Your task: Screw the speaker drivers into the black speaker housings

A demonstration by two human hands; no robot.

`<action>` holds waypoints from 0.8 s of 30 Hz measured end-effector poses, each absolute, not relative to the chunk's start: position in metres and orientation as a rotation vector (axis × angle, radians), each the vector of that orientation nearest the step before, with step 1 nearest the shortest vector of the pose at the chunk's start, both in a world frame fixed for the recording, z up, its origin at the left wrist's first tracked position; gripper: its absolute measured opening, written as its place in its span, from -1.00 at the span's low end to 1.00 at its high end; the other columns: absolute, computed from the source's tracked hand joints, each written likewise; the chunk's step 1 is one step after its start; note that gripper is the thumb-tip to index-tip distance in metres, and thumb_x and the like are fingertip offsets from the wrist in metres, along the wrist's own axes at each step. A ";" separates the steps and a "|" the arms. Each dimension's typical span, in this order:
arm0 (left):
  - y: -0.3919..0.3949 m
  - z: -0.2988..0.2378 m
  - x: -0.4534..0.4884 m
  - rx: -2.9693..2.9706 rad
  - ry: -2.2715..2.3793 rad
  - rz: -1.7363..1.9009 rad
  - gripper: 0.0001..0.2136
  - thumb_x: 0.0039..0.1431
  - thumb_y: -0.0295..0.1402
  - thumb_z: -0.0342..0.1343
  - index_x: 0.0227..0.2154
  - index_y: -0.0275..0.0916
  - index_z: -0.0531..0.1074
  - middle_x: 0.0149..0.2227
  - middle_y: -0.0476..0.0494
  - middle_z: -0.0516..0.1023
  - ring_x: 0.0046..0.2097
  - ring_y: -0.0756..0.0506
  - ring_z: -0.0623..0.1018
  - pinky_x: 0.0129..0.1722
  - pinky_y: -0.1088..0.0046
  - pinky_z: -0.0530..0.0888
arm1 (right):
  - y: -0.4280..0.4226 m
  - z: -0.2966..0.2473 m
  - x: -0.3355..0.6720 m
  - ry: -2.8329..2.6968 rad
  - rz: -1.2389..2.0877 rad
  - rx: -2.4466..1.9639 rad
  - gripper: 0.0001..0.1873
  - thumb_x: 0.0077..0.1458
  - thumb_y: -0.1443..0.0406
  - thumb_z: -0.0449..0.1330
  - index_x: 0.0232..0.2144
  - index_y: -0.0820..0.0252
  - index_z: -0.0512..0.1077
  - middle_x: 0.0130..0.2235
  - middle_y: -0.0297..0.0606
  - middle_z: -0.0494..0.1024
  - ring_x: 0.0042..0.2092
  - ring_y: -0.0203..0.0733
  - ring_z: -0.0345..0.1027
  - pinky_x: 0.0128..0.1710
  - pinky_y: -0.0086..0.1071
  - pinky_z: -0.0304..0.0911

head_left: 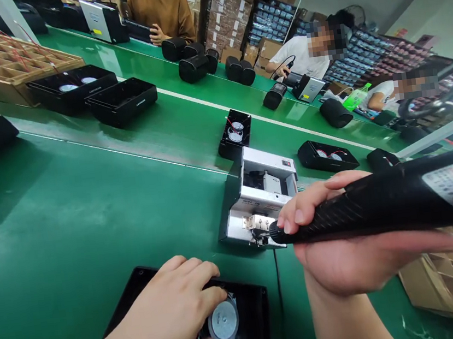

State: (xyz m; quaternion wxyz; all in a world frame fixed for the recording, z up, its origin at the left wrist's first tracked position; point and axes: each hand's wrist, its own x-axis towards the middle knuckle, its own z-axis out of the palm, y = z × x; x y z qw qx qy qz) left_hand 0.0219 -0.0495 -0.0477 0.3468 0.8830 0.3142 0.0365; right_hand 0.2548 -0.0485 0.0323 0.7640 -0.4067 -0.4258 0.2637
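My right hand (336,255) is wrapped round a black electric screwdriver (379,200) with a silvery label, held nearly level. Its tip is at the front outlet of a silver-and-black screw feeder (264,156); whether a screw sits on the bit is too small to tell. Below and to the left, my left hand (180,301) grips a round speaker (223,321) with a grey magnet between thumb and fingers. That speaker lies inside a black speaker housing (256,320), partly hidden by my hand and cut off by the bottom edge.
Black housings with speakers (235,130) stand along the green table (92,219). Divided cardboard trays (8,70) sit far left and at lower right (438,275). A cable (278,284) runs below the feeder. People (161,7) work across the table.
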 end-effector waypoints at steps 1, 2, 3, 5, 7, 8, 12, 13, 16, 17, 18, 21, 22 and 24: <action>-0.050 -0.049 0.021 2.298 0.813 0.103 -0.66 0.12 -0.39 0.46 -0.04 0.07 0.68 0.18 0.00 0.65 0.13 -0.27 0.59 0.20 0.03 0.33 | -0.048 0.032 0.256 -0.924 0.577 -0.885 -0.24 0.07 -0.48 0.36 -0.27 0.04 0.57 -0.58 -0.44 0.58 -0.65 -0.16 0.36 -0.66 -0.34 0.32; -0.050 -0.050 0.020 2.305 0.812 0.113 -0.67 0.13 -0.38 0.47 -0.04 0.07 0.67 0.18 0.01 0.65 0.13 -0.26 0.59 0.20 0.03 0.33 | -0.048 0.032 0.256 -0.922 0.579 -0.889 -0.23 0.06 -0.49 0.36 -0.26 0.04 0.57 -0.58 -0.44 0.58 -0.65 -0.16 0.36 -0.66 -0.34 0.32; -0.050 -0.051 0.020 2.312 0.811 0.121 -0.68 0.14 -0.37 0.48 -0.05 0.06 0.67 0.18 0.01 0.65 0.14 -0.26 0.59 0.20 0.03 0.32 | -0.047 0.031 0.256 -0.924 0.581 -0.890 -0.23 0.06 -0.49 0.37 -0.26 0.04 0.57 -0.59 -0.45 0.57 -0.65 -0.16 0.36 -0.66 -0.34 0.32; -0.050 -0.053 0.020 2.322 0.802 0.139 -0.69 0.15 -0.34 0.50 -0.06 0.06 0.66 0.17 0.03 0.65 0.12 -0.26 0.59 0.18 0.05 0.33 | -0.045 0.031 0.256 -0.928 0.576 -0.890 -0.22 0.06 -0.49 0.37 -0.24 0.05 0.57 -0.59 -0.45 0.57 -0.65 -0.16 0.35 -0.66 -0.35 0.32; -0.049 -0.055 0.021 2.334 0.790 0.165 -0.68 0.15 -0.32 0.51 -0.05 0.08 0.66 0.16 0.04 0.66 0.09 -0.24 0.60 0.14 0.07 0.33 | -0.044 0.030 0.255 -0.930 0.571 -0.895 -0.21 0.04 -0.50 0.37 -0.24 0.05 0.56 -0.58 -0.45 0.58 -0.65 -0.16 0.36 -0.66 -0.35 0.31; -0.049 -0.056 0.021 2.340 0.787 0.176 -0.68 0.15 -0.31 0.52 -0.04 0.08 0.66 0.15 0.05 0.66 0.08 -0.24 0.61 0.12 0.08 0.33 | -0.044 0.029 0.255 -0.936 0.570 -0.896 -0.20 0.02 -0.50 0.37 -0.25 0.06 0.56 -0.58 -0.45 0.58 -0.64 -0.16 0.36 -0.66 -0.35 0.31; -0.048 -0.058 0.022 2.370 0.787 0.196 -0.66 0.13 -0.27 0.56 -0.05 0.07 0.66 0.16 0.04 0.66 0.09 -0.26 0.62 0.13 0.06 0.33 | -0.042 0.024 0.255 -0.982 0.562 -0.903 -0.18 0.06 -0.52 0.31 -0.19 0.04 0.54 -0.55 -0.48 0.56 -0.63 -0.18 0.34 -0.65 -0.35 0.29; -0.048 -0.057 0.021 2.377 0.784 0.196 -0.65 0.12 -0.26 0.57 -0.05 0.06 0.66 0.16 0.04 0.66 0.10 -0.26 0.62 0.14 0.06 0.34 | -0.042 0.023 0.254 -1.008 0.542 -0.907 -0.17 0.13 -0.53 0.24 -0.13 0.05 0.54 -0.55 -0.48 0.54 -0.64 -0.19 0.32 -0.66 -0.35 0.27; -0.049 -0.055 0.021 2.384 0.779 0.177 -0.63 0.11 -0.24 0.60 -0.05 0.05 0.66 0.16 0.04 0.66 0.09 -0.26 0.61 0.12 0.05 0.34 | -0.040 0.019 0.252 -1.080 0.493 -0.916 -0.13 0.27 -0.51 0.09 0.07 0.07 0.51 -0.55 -0.47 0.52 -0.65 -0.18 0.28 -0.68 -0.33 0.21; -0.049 -0.054 0.021 2.384 0.784 0.167 -0.63 0.10 -0.24 0.61 -0.05 0.05 0.66 0.16 0.04 0.66 0.09 -0.27 0.61 0.13 0.04 0.34 | -0.041 0.018 0.251 -1.084 0.511 -0.915 -0.13 0.28 -0.49 0.10 0.11 0.07 0.51 -0.54 -0.47 0.52 -0.64 -0.18 0.28 -0.68 -0.32 0.20; -0.049 -0.052 0.021 2.385 0.789 0.161 -0.62 0.08 -0.24 0.62 -0.05 0.05 0.66 0.16 0.03 0.66 0.10 -0.27 0.61 0.13 0.04 0.34 | -0.044 0.019 0.250 -1.078 0.548 -0.911 -0.14 0.28 -0.48 0.14 0.12 0.07 0.52 -0.54 -0.46 0.53 -0.64 -0.18 0.29 -0.68 -0.33 0.21; -0.048 -0.050 0.020 2.380 0.793 0.144 -0.59 0.05 -0.25 0.65 -0.06 0.05 0.67 0.16 0.04 0.65 0.11 -0.28 0.60 0.14 0.03 0.34 | -0.064 0.027 0.249 -1.014 0.660 -0.891 -0.17 0.26 -0.46 0.20 0.10 0.04 0.60 -0.54 -0.42 0.53 -0.64 -0.18 0.31 -0.67 -0.32 0.26; -0.048 -0.049 0.020 2.379 0.791 0.142 -0.59 0.04 -0.26 0.66 -0.06 0.05 0.66 0.16 0.04 0.65 0.10 -0.27 0.60 0.14 0.03 0.34 | -0.076 0.030 0.250 -1.014 0.701 -0.901 -0.25 0.29 -0.42 0.23 0.08 0.00 0.63 -0.53 -0.40 0.55 -0.62 -0.15 0.35 -0.64 -0.29 0.34; -0.048 -0.050 0.020 2.389 0.776 0.144 -0.59 0.05 -0.27 0.66 -0.07 0.04 0.66 0.14 0.03 0.65 0.10 -0.26 0.61 0.14 0.02 0.35 | -0.102 0.036 0.251 -1.019 0.721 -0.922 -0.52 0.39 -0.23 0.32 0.07 -0.12 0.66 -0.54 -0.40 0.58 -0.60 -0.13 0.42 -0.57 -0.20 0.48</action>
